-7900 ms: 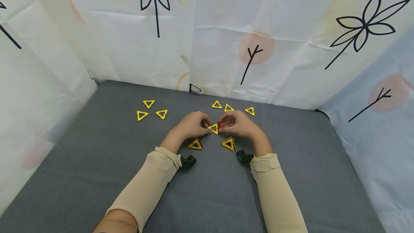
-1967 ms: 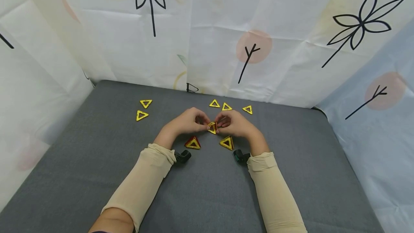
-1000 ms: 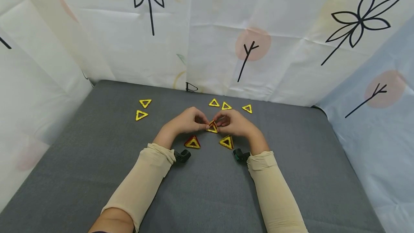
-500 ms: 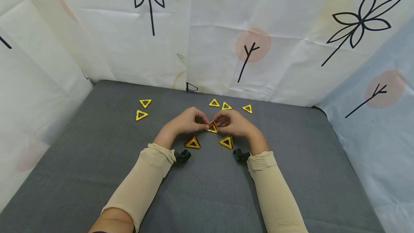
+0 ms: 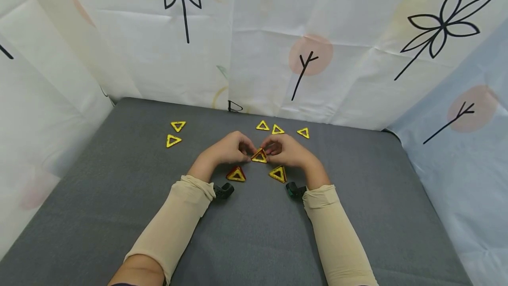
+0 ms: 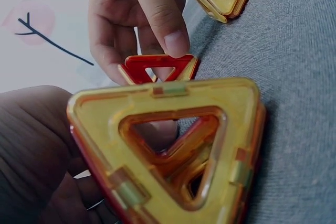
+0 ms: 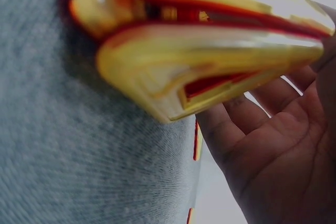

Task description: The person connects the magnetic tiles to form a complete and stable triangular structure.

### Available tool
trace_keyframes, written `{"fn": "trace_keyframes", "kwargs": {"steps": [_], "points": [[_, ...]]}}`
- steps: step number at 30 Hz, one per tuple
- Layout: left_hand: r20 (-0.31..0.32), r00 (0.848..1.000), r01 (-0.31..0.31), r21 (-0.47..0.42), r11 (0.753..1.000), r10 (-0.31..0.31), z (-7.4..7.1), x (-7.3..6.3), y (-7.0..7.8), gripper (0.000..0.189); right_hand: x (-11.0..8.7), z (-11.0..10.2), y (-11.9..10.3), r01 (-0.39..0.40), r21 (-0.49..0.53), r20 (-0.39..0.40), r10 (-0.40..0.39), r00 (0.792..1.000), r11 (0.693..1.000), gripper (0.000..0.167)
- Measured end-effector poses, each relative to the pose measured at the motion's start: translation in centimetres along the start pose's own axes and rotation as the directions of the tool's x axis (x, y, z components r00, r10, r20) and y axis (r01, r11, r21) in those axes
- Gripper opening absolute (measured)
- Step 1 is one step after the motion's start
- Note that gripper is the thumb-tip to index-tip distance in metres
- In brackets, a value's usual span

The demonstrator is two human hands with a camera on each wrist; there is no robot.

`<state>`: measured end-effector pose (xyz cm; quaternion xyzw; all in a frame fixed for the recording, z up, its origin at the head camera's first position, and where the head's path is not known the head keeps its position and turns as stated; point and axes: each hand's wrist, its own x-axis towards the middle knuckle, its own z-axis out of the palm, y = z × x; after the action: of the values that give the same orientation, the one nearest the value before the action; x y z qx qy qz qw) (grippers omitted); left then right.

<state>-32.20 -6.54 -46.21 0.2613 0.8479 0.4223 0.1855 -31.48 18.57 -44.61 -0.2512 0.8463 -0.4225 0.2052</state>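
Observation:
Between both hands, near the table's middle, stands a small pyramid of yellow and red magnetic tiles. My left hand holds its left side with thumb and fingertips. From the right, my right hand pinches it; the left wrist view shows the right thumb pressed at the top of a red triangle. Closer to me stand two more tile pyramids: the left one, large in the left wrist view, and the right one, blurred in the right wrist view. The right palm shows beyond it.
At the back left, two loose yellow triangle tiles lie flat on the grey cloth-covered table. Three more yellow triangle tiles lie behind the hands. A printed white curtain borders the table's back and sides.
Since the first frame, a loose yellow tile has gone from the back-left group, and the tiles between the hands now form a pyramid. Lately the left thumb and the pyramid have shifted slightly left.

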Motion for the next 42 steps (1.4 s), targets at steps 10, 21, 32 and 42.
{"fn": "trace_keyframes", "kwargs": {"steps": [10, 21, 32, 42], "points": [[-0.017, 0.999, -0.028, -0.016, 0.999, 0.028, 0.01, -0.11, -0.09, 0.017, -0.02, -0.01, 0.01, 0.017, -0.019, 0.001, -0.017, 1.000, 1.000, 0.032], [-0.018, 0.999, -0.035, -0.004, 0.999, 0.035, -0.05, -0.32, 0.15, 0.011, 0.04, 0.03, -0.02, 0.018, -0.023, 0.006, -0.018, 1.000, 1.000, 0.031], [-0.025, 1.000, -0.010, 0.025, 1.000, 0.011, 0.18, 0.00, -0.14, 0.010, 0.00, 0.06, -0.26, 0.005, -0.010, 0.012, -0.005, 1.000, 1.000, 0.031], [-0.009, 1.000, -0.019, 0.005, 1.000, 0.019, 0.04, -0.01, -0.18, 0.011, 0.01, 0.07, -0.18, 0.005, -0.007, 0.019, -0.005, 1.000, 1.000, 0.031]]}}
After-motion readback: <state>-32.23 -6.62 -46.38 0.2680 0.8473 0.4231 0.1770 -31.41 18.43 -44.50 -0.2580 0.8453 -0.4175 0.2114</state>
